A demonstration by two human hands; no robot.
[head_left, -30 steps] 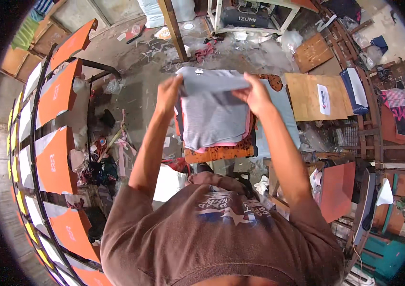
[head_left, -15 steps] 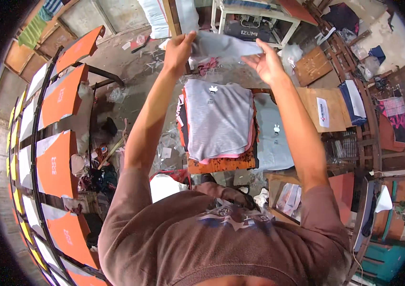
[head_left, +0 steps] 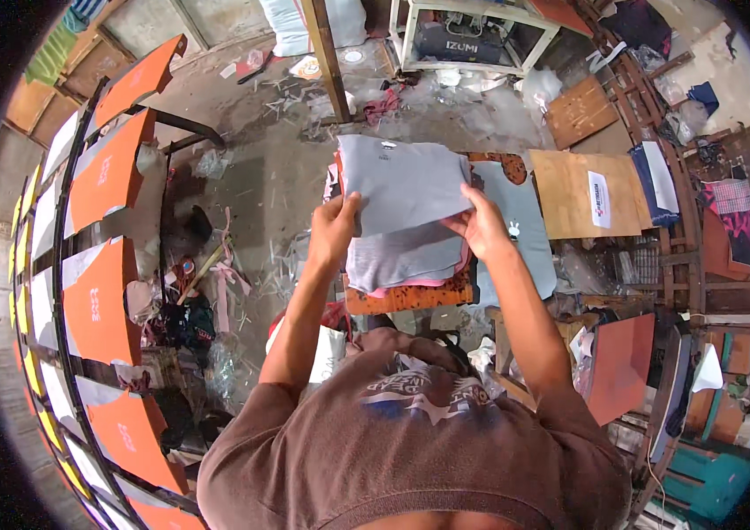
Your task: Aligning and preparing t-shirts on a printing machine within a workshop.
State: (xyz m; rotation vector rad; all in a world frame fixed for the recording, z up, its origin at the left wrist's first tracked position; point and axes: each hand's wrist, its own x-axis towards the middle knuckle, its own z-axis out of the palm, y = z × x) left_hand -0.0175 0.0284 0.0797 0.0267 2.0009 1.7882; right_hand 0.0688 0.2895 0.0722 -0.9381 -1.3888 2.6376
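Observation:
My left hand (head_left: 333, 228) and my right hand (head_left: 486, 224) grip a grey fabric panel (head_left: 406, 190) by its near corners. The panel stretches between them over a stack of cut fabric pieces (head_left: 403, 258). A small white print shows near the far edge of the grey cloth. Grey and pink layers stick out of the stack on the near side, and red edges at the left. Beneath the stack is a stained orange-brown board (head_left: 410, 301). To its right, close to my right hand, lies a grey-blue sheet (head_left: 509, 265) with a white rabbit print.
At the left, a black rack (head_left: 61, 238) carries rows of orange panels (head_left: 108, 305). A plywood board (head_left: 560, 190) lies to the right of the stack. Beyond it stand a wooden post (head_left: 326, 62) and a white-framed stand (head_left: 472, 66). Scraps litter the floor.
Both hands have come down and toward me from beyond the stack, bringing the grey panel over it. The panel is now spread across the top of the stack.

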